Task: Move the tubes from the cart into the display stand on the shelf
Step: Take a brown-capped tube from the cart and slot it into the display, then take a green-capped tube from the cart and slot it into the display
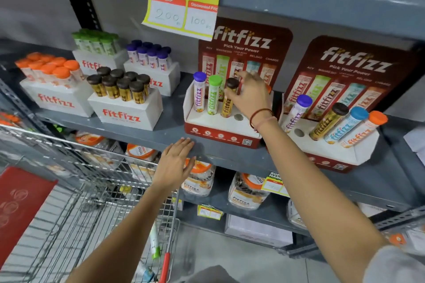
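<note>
Right hand point(250, 96) fingers around brown-capped tube point(230, 99) in display stand point(220, 131); left hand point(174, 163) flat, empty, on grey shelf point(161, 131).

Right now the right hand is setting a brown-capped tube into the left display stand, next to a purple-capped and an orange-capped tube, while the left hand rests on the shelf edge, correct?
Not quite. In the head view, the tube beside the purple-capped tube is green-capped, not orange-capped. Otherwise yes: the right hand has the brown-capped tube in the left red-and-white cardboard display stand, and the left hand rests on the grey metal shelf edge.
</note>
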Motion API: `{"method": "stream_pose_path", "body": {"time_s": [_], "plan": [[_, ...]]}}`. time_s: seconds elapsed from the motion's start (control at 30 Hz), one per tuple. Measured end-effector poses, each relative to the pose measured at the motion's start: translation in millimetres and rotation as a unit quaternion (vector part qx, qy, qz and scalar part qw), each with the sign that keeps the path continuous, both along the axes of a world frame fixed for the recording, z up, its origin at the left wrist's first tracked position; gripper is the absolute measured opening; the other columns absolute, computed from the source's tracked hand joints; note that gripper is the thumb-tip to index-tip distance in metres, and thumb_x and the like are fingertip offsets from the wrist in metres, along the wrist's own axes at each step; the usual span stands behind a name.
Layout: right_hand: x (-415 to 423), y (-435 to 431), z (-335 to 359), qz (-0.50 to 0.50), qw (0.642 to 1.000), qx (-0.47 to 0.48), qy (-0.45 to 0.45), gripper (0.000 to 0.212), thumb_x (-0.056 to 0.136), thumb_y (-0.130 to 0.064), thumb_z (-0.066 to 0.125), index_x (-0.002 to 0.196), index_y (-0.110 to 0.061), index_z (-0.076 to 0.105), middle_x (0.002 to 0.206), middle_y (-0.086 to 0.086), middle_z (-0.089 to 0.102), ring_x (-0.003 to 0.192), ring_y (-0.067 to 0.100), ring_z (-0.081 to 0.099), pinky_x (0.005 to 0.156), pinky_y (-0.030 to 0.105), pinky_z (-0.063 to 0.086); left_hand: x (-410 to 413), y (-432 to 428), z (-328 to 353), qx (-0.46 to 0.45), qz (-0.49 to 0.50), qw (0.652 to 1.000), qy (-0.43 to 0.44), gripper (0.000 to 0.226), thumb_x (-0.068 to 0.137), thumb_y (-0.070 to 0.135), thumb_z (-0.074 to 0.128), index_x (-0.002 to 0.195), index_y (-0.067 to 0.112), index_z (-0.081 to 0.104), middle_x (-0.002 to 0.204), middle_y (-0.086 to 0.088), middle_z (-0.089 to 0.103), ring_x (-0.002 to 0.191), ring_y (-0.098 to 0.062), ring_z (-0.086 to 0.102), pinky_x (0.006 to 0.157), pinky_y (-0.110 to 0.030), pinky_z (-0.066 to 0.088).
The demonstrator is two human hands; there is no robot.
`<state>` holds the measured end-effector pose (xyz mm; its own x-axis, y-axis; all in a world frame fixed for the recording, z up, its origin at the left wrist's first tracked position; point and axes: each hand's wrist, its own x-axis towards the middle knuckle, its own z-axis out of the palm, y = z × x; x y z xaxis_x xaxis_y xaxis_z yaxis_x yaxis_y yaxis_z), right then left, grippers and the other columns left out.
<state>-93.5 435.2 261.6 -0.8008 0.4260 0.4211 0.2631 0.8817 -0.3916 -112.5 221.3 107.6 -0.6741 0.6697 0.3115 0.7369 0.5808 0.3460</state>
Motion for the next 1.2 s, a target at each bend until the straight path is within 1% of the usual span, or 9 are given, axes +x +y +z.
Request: {"method": "stream_pose_path", "body": {"time_s": [0.1,0.27,0.4,0.53,0.73,0.87,0.93,1.03,1.2], "plan": [[19,-22,-12,0.003,0.995,0.008,0.1,0.031,0.083,-0.024,0.062,0.108,-0.006,0.061,0.108,0.017,0.062,0.102,0.031,0.058,0.082,0.034,0.049,3,-23,1,0.029,0.048,0.998,-0.011,0.043,0.091,0.028,0.044,0.128,0.007,0.049,0.132,-0.015,0.055,0.127,-0.029,0.045,0.104,-0.046,0.034],[30,-70,-54,0.067,0.994,-0.065,0.061,0.022,0.083,-0.018,0.061,0.101,-0.007,0.064,0.105,0.015,0.061,0.098,0.031,0.058,0.082,0.037,0.047,15,-74,-5,0.055,0.107,0.992,-0.042,0.04,0.091,0.025,0.043,0.123,0.004,0.052,0.124,-0.017,0.059,0.116,-0.029,0.053,0.099,-0.044,0.041],[25,-120,-99,0.147,0.985,-0.08,-0.042,0.019,0.085,-0.019,0.059,0.098,-0.006,0.064,0.103,0.014,0.062,0.1,0.031,0.056,0.083,0.036,0.045,36,-124,-28,0.052,0.195,0.977,-0.075,0.03,0.091,0.017,0.052,0.118,0.003,0.056,0.118,-0.018,0.062,0.11,-0.031,0.055,0.095,-0.043,0.041],[22,-165,-144,0.219,0.964,-0.086,-0.127,0.017,0.086,-0.019,0.057,0.094,-0.007,0.065,0.097,0.013,0.063,0.091,0.03,0.059,0.07,0.032,0.046,63,-162,-44,0.045,0.263,0.959,-0.101,0.027,0.09,0.017,0.051,0.111,0.003,0.06,0.112,-0.019,0.064,0.107,-0.034,0.056,0.091,-0.044,0.043],[19,-224,-217,0.302,0.895,-0.1,-0.314,0.014,0.087,-0.014,0.055,0.089,-0.002,0.063,0.1,0.018,0.063,0.089,0.033,0.06,0.075,0.035,0.05,101,-197,-71,0.019,0.324,0.932,-0.158,0.025,0.088,0.012,0.059,0.111,0.001,0.061,0.112,-0.02,0.065,0.107,-0.037,0.056,0.089,-0.05,0.044],[21,-252,-274,0.304,0.837,-0.087,-0.447,0.017,0.084,-0.014,0.059,0.069,-0.014,0.052,0.088,0.021,0.058,0.085,0.028,0.055,0.075,0.033,0.049,118,-213,-88,0.006,0.358,0.915,-0.184,0.025,0.088,0.012,0.06,0.111,0.002,0.061,0.111,-0.019,0.066,0.108,-0.037,0.055,0.088,-0.05,0.042],[22,-264,-304,0.294,0.807,-0.085,-0.505,0.009,0.084,-0.017,0.063,0.084,-0.01,0.058,0.092,0.02,0.059,0.088,0.028,0.057,0.072,0.03,0.046,122,-217,-96,-0.017,0.36,0.915,-0.181,0.026,0.088,0.014,0.059,0.112,0.003,0.06,0.111,-0.018,0.066,0.112,-0.036,0.054,0.088,-0.049,0.042],[20,-276,-347,0.243,0.772,-0.082,-0.582,0.035,0.086,-0.022,0.063,0.114,-0.003,0.056,0.118,0.02,0.059,0.107,0.034,0.058,0.085,0.035,0.048,121,-215,-101,-0.052,0.364,0.911,-0.187,0.029,0.09,0.021,0.055,0.115,0.007,0.058,0.113,-0.014,0.066,0.117,-0.033,0.052,0.088,-0.049,0.043],[-8,-280,-399,0.127,0.809,-0.111,-0.564,0.062,0.088,-0.022,0.062,0.139,-0.004,0.031,0.141,0.021,0.038,0.125,0.036,0.045,0.097,0.042,0.045,120,-213,-108,-0.085,0.391,0.892,-0.21,0.034,0.089,0.026,0.054,0.116,0.006,0.056,0.115,-0.015,0.065,0.121,-0.034,0.048,0.091,-0.049,0.043]]}}
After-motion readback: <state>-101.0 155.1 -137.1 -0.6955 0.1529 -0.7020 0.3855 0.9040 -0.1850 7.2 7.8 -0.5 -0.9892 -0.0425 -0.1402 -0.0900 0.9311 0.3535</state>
